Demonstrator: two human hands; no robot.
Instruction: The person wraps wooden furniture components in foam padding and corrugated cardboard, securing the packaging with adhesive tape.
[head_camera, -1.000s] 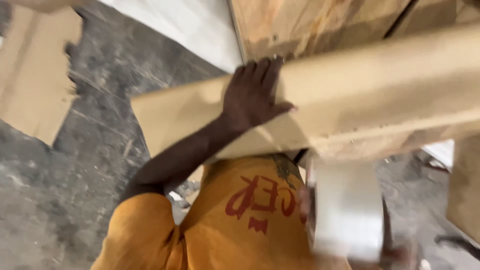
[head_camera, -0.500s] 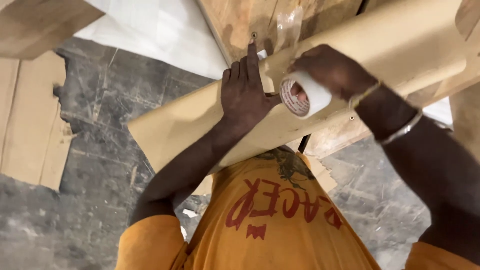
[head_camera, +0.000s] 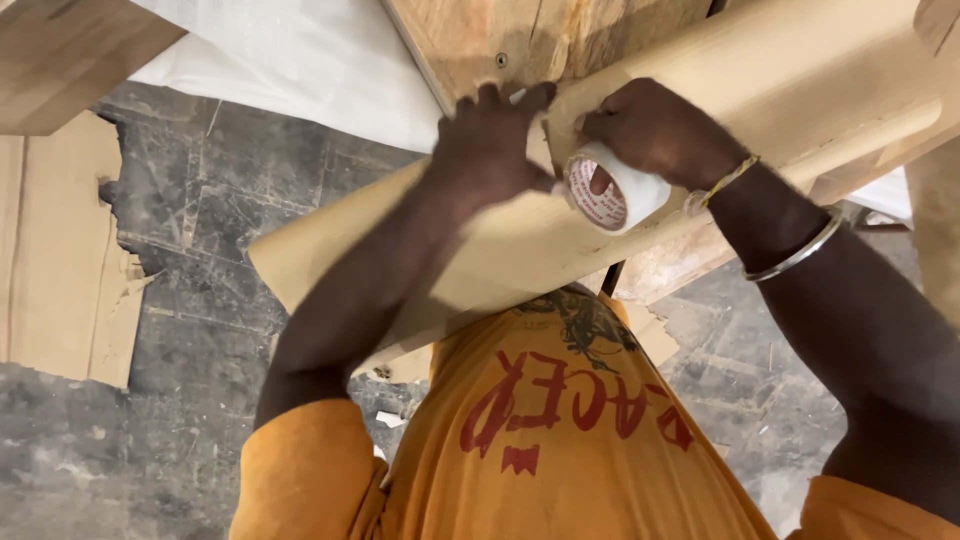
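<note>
The tape roll (head_camera: 612, 190) sits gripped in the right hand (head_camera: 655, 130), pressed against the cardboard wrap (head_camera: 760, 90). Just beside it, the left hand (head_camera: 487, 140) presses flat on the same wrap, fingers spread. Beyond both hands lies a wooden panel (head_camera: 500, 30); below them, grey floor (head_camera: 200, 200).

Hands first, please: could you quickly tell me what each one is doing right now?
Left hand: fingers curled, pressing down on the cardboard wrap; holding nothing that I can see.
Right hand: closed on the tape roll, held against the wrap.
</note>
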